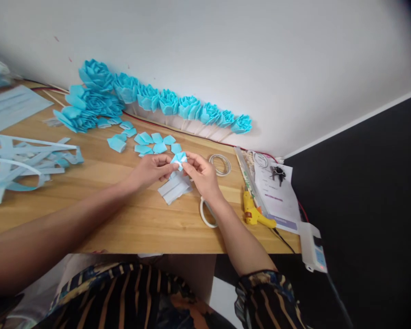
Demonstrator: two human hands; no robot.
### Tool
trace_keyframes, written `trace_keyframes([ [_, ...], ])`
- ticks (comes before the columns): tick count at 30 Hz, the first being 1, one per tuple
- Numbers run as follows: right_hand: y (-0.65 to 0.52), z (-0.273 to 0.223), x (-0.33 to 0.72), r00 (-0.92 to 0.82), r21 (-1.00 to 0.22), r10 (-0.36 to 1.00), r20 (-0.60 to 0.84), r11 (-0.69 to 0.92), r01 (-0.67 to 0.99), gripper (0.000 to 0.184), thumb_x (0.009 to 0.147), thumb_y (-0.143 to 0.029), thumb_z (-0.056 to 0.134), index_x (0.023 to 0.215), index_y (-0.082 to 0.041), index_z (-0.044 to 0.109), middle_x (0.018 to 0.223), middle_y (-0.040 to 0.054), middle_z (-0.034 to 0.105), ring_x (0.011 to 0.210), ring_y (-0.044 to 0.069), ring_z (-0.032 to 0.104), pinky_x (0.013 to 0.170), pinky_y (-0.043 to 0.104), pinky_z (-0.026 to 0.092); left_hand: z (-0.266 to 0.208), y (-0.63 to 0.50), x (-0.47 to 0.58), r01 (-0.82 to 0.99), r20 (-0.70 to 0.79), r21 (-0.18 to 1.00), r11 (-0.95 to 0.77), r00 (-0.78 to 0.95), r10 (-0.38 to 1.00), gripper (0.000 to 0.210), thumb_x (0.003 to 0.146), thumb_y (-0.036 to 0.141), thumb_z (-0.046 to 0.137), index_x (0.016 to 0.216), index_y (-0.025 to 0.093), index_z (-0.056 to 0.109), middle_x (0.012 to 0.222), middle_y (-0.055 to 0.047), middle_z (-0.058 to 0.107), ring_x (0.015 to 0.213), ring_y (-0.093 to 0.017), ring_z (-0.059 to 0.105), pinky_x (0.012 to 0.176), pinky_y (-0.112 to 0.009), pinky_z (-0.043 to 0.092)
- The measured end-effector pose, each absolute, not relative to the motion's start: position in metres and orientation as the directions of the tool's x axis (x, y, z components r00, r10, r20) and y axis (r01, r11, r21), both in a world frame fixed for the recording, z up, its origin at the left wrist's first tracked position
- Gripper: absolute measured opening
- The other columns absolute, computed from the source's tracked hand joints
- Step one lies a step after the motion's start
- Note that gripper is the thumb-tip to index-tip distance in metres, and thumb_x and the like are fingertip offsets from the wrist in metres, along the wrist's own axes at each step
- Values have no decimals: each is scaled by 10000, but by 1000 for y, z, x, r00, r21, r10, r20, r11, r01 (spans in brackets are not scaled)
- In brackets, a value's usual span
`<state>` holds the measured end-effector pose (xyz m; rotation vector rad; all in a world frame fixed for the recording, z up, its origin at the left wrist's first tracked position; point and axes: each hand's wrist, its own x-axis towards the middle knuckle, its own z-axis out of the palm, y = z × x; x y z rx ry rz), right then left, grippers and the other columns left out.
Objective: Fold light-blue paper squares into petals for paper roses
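Left hand [155,168], right hand [204,176] pinching blue petal [178,157] between fingertips; probably light, soft, easily creased (edges safest hold). Pale scrap [174,188] just below fingers.

Flowers [169,101] line the back of a counter [140,235] along the wall [294,68], petals [160,147] before them, strips [27,167] at left; a piece of material [179,157] sits between two hands [204,177], a glue gun [252,212] right, near keys [278,172] on paper [272,194].
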<state>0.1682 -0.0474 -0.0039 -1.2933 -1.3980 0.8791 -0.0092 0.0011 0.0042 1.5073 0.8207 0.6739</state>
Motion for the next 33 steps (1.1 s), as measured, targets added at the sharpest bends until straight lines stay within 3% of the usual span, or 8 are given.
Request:
trace_keyframes([
  [6,-46,-7,169,125,-960,972,198,166,227,358,814,-414,679,1121,-230,673,724,-31,622,627,100,579,612,241,485,0,2,-8,49,-32,999,7,534,845,238,808,390,631,802,152,622,561,34,525,492,-69,451,469,-180,338],
  [11,-48,-4,170,121,-968,977,174,147,204,349,881,-449,584,1149,-244,674,771,-5,645,662,117,587,640,259,491,-4,4,-8,47,-57,998,37,555,830,244,773,384,649,747,144,611,540,32,528,481,-70,449,465,-183,344],
  [16,-50,-1,167,111,-965,979,172,145,218,378,798,-383,683,1151,-249,672,747,-32,592,650,102,530,596,234,441,-3,1,-7,81,-29,996,-28,619,785,258,792,389,632,728,140,606,534,34,521,499,-72,459,490,-188,361],
  [22,-53,0,164,118,-948,972,202,164,273,343,808,-377,687,1124,-245,692,696,-46,539,600,83,475,541,215,384,-8,-2,-2,60,5,997,-58,657,754,256,754,380,640,683,147,560,564,37,513,499,-66,436,463,-183,319],
  [33,-50,-5,168,148,-981,975,166,148,126,334,898,-464,573,1157,-276,669,810,2,662,690,126,609,630,262,525,-1,1,-6,49,-14,999,-17,573,819,235,783,350,636,691,149,557,516,49,502,482,-62,436,466,-173,340],
])
